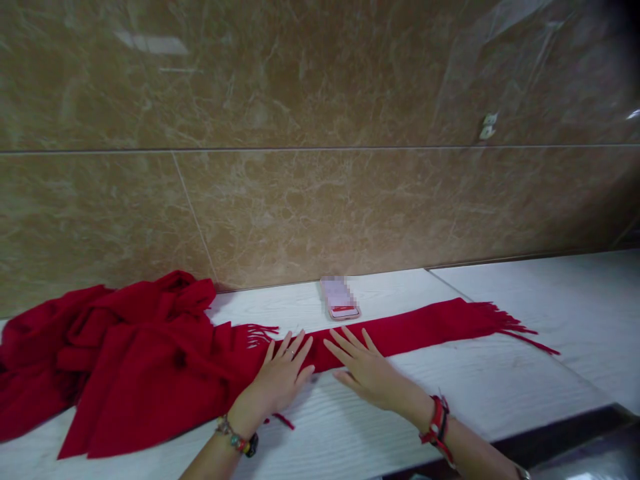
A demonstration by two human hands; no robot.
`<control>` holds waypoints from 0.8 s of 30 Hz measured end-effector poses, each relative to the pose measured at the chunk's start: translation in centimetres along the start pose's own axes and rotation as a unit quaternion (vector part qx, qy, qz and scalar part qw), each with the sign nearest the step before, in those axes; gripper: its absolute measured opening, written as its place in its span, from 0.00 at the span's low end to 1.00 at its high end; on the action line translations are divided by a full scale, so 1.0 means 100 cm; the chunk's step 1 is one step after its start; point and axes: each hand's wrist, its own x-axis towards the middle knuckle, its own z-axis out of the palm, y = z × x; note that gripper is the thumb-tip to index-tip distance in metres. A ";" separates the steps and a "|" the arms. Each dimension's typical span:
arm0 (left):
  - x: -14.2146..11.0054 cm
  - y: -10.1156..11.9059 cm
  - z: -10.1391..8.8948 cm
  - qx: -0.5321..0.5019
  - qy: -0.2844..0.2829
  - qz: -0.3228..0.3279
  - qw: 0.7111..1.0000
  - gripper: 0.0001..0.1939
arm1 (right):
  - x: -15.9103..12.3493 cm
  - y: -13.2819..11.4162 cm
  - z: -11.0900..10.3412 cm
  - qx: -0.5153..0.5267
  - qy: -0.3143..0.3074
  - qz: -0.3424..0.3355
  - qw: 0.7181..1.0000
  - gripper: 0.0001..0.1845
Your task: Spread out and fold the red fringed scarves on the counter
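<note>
Marbled brown tiling (320, 213) backed the white surface (350, 427); at its rear edge, leftward, the red cloth (150, 380) remained to be smoothed, in loose folds. Your left hand (281, 375) and right hand (370, 373) lay palms down, fingers spread wide, on the fringed red strip (425, 327), largely flat between rear and front edges.

Bare bench (520, 380) adjoins the scarf's near edge; phone (341, 298) and wall (300, 213) obstruct passage beyond it.

Red cloth pile (150, 360): cut at left | phone screen (339, 293): partly blurred
</note>
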 end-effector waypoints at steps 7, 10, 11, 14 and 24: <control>0.005 -0.006 0.009 0.027 -0.011 -0.041 0.999 0.28 | -0.003 0.010 0.011 -0.012 0.002 -0.012 1.000 0.26; 0.004 -0.006 0.007 0.026 -0.019 -0.045 0.998 0.29 | -0.019 0.039 0.015 -0.056 0.020 0.041 0.997 0.27; 0.004 -0.006 0.007 0.025 -0.020 -0.046 0.998 0.29 | -0.024 0.049 0.016 -0.071 0.026 0.058 0.995 0.27; 0.005 -0.007 0.008 0.023 -0.017 -0.043 0.999 0.29 | -0.032 0.070 0.018 -0.107 0.050 0.097 0.988 0.28; 0.006 -0.010 0.005 0.032 -0.038 -0.066 0.997 0.31 | -0.029 0.076 0.015 -0.140 0.041 0.138 0.980 0.27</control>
